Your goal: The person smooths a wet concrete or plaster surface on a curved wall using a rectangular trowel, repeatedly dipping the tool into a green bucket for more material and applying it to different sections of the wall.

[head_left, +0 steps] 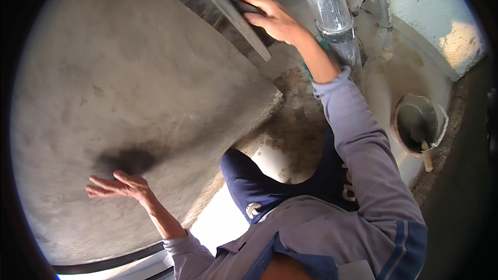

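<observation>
A large grey plastered wall surface (119,72) fills the left of the head view, with a dark wet patch (129,159) low on it. My left hand (118,186) lies flat against the plaster just below that patch, fingers spread, holding nothing. My right hand (272,18) reaches far up and grips the handle of a long flat plastering float (241,23), whose blade rests along the wall's upper edge.
A thick grey pipe (332,13) with a clamp runs down beside my right forearm. A round pan of wet mortar (417,124) with a trowel handle sticking out sits on the floor at right. My bent knee in dark blue trousers (249,181) is below.
</observation>
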Demonstrator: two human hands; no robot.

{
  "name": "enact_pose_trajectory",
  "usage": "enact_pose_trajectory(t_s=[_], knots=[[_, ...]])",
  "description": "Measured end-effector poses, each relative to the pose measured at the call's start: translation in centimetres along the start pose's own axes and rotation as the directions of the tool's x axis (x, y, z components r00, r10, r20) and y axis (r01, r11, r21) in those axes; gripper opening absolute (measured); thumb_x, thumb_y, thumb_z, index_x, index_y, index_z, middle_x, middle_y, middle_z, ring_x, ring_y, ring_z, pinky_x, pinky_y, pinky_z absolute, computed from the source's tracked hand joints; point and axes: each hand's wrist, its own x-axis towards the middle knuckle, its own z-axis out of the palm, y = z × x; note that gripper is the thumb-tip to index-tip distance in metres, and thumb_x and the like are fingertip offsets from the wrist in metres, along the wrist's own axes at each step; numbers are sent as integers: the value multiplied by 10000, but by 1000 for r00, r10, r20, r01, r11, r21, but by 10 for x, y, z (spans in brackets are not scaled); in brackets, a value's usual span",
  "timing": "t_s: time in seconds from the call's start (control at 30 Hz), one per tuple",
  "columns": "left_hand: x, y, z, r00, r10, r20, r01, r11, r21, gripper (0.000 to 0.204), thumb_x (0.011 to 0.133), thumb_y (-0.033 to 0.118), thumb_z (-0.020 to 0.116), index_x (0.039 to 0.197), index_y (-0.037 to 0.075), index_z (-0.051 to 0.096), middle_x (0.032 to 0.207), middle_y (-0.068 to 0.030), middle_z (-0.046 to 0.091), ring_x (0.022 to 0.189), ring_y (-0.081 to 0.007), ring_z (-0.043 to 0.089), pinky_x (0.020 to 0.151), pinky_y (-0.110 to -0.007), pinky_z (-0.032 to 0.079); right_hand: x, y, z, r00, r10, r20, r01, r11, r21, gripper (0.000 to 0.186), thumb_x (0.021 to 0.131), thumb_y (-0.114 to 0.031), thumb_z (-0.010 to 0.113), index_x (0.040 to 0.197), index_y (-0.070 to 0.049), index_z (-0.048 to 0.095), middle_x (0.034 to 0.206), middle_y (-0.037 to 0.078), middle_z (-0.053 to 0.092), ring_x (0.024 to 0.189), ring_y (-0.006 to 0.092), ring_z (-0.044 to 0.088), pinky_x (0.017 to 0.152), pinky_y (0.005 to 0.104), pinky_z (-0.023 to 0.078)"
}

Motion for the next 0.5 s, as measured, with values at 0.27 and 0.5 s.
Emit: enact_pose_trajectory(t_s=[0.27,0.5], knots=[[6,7,21,996,17,89,-29,990,136,862,1039,677,176,1615,41,266,1680,-196,207,1573,-418,105,1210,-677,93,17,50,43,990,-85,111,85,996,4,410,1003,-142,605,1405,-60,598,1317,113,695,1192,216,650,1022,350,496],[5,1,22,994,37,98,-55,981,186,859,1041,672,203,1618,38,255,1688,-200,182,1573,-415,110,1209,-668,101,-29,93,33,813,548,196,-464,813,-350,517,1009,-300,626,1494,-152,528,1502,153,547,1371,304,524,1142,391,409]])
